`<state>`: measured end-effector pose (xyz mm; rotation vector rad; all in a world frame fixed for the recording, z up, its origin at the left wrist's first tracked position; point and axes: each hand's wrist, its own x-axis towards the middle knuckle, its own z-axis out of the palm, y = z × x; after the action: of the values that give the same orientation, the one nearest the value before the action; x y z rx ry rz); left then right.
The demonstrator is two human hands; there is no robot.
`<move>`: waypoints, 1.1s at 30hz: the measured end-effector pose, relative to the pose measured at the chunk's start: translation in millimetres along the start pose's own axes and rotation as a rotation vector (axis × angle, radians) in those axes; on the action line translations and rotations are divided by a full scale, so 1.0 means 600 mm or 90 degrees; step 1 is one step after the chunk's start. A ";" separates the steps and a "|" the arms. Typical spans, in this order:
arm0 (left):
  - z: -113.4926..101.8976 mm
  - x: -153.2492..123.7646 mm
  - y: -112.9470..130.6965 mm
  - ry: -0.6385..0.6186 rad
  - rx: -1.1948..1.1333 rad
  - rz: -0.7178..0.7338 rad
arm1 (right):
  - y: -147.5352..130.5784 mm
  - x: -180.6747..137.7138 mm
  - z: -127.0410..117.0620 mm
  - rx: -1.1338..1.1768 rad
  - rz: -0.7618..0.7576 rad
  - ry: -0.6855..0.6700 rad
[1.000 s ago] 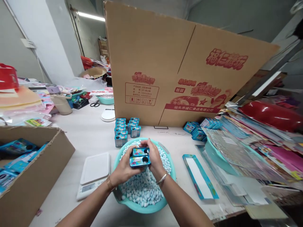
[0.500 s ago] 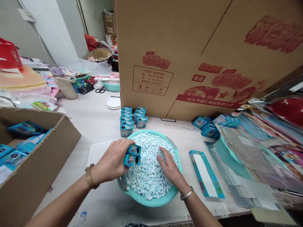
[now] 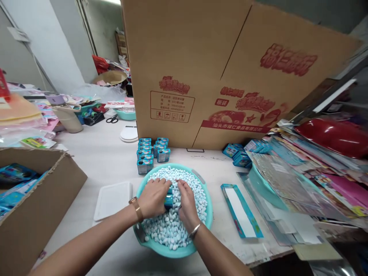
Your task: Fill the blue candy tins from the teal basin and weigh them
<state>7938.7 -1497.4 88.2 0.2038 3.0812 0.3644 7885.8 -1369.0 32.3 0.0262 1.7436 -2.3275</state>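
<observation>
Well to the left of the turquoise basin (image 3: 172, 253) stands an open carton (image 3: 46, 207) with blue packs inside. Nearer the basin, just off its left side, lies a white scale (image 3: 113, 201), partly covered by the left forearm. That forearm slants in from the lower left, a brown band (image 3: 136, 209) around its wrist, and carries the left hand (image 3: 155, 196) over the left half of the basin. Behind the basin, toward its left, small blue boxes (image 3: 145, 155) stand in two rows.

The left hand is palm down, its back turned up and its fingers bent over a pair of blue tins (image 3: 169, 201), gripping them above the middle of the basin, close over the white candies (image 3: 172, 234) that fill it. The right hand (image 3: 187, 205) faces it across the tins, over the basin's right half, turned on edge with the fingers curled and the tips drawn together; whether they pinch anything I cannot tell. A silver bangle (image 3: 194, 230) circles the right wrist, and the forearm slopes off to the lower right.

Right of the basin lies a blue-edged tray (image 3: 243, 211); farther right, a second turquoise bowl (image 3: 258, 186) sits under stacked sheets (image 3: 283, 180).
</observation>
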 end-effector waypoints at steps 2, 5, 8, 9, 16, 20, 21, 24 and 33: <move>0.008 -0.011 -0.005 0.086 -0.121 -0.040 | -0.030 0.010 0.009 0.037 -0.025 -0.012; 0.031 -0.019 -0.003 0.223 -0.300 -0.113 | -0.077 0.024 0.021 0.061 -0.055 -0.059; 0.055 -0.021 0.002 0.309 -0.392 -0.154 | -0.106 0.034 0.031 0.061 -0.073 -0.104; 0.060 -0.022 0.003 0.325 -0.399 -0.156 | -0.111 0.035 0.034 0.059 -0.077 -0.113; 0.065 -0.024 -0.006 0.338 -0.399 -0.131 | -0.117 0.032 0.040 0.055 -0.078 -0.159; 0.060 -0.023 -0.013 0.336 -0.407 -0.125 | -0.120 0.029 0.041 0.060 -0.055 -0.171; 0.058 -0.023 -0.014 0.335 -0.408 -0.123 | -0.121 0.029 0.041 0.063 -0.046 -0.174; 0.048 -0.022 -0.014 0.324 -0.414 -0.115 | -0.122 0.029 0.042 0.077 -0.019 -0.186; 0.031 -0.025 -0.017 0.283 -0.372 -0.091 | -0.125 0.023 0.038 0.106 0.020 -0.176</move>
<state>7953.2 -1504.9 67.7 -0.1356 3.1792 1.4347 7860.7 -1373.1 107.4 -0.2276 1.4067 -2.3190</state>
